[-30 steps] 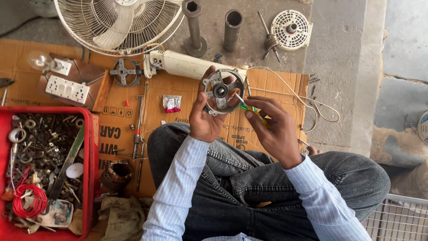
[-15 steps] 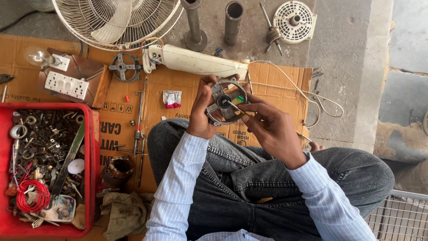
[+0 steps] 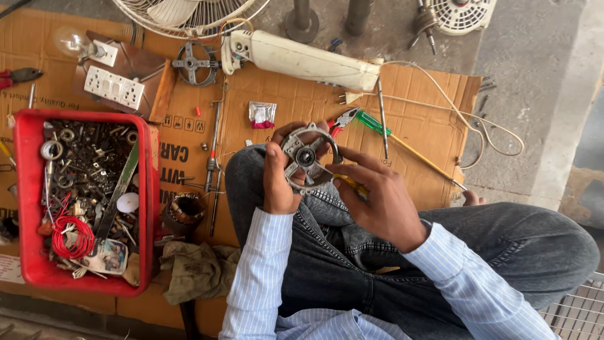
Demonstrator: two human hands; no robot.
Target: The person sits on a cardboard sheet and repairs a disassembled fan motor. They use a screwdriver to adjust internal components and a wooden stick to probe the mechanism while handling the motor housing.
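Observation:
A round grey metal motor housing cover (image 3: 306,157) with a central bearing is held above my knees. My left hand (image 3: 279,175) grips its left rim, thumb across the face. My right hand (image 3: 377,200) is by its right side, fingers curled toward it, with a yellow-handled tool (image 3: 350,184) tucked under the palm. I sit cross-legged in jeans on flattened cardboard (image 3: 434,135).
A red tray (image 3: 27,195) of bolts, rings and red wire sits at left. A copper-wound stator (image 3: 184,213), a rag (image 3: 197,271), a green-handled screwdriver (image 3: 409,148), pliers (image 3: 343,119), a white fan neck (image 3: 305,61), a socket board (image 3: 114,88) and fan grille (image 3: 189,16) lie around.
The housing cover has been lowered slightly toward my lap and turned in my left hand. My right hand has drawn the yellow-handled tool back from its centre.

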